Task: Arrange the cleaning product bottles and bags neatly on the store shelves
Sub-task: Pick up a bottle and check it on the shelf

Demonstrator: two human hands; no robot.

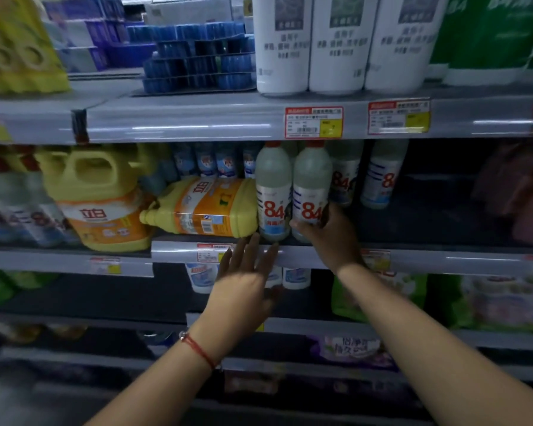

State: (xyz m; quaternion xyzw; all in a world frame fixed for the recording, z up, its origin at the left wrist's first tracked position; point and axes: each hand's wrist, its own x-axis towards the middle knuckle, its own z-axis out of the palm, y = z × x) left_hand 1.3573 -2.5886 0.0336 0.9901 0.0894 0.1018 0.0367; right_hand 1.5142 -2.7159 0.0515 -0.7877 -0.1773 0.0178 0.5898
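Translucent plastic sits under my right hand (326,233): I have it wrapped around the lower body of a bottle (310,192) with a red cap and a big red 84 on its label, thumb across the front, fingers hidden round the far side. I grip low, I think, so I can slide it and turn the label forward without tipping it. It stands upright at the front lip of the middle shelf (320,256), touching its twin (273,192) on the left, so the two make a tidy front row.

My left hand (246,265) holds nothing; it is flat and spread, fingertips just at the shelf edge below the twin, ready to steady the pair or reach for the next thing. A red string bracelet (197,348) is on that wrist.

Just left of the twin, a yellow jug (203,207) lies on its side, base against the twin, spout pointing left. That looks like the next job: it should probably stand up like the bigger yellow jug (99,195) beside it. Behind and right of my bottle, more 84 bottles (382,176) stand further back, with dark empty space beyond them.

Shelving is grey metal with a glossy price strip and red-and-yellow price tags (314,122). Above stand tall white bottles (339,41) and stacked blue packs (197,56). Lower shelves hold bags (490,299), blurred. Lighting is dim throughout.
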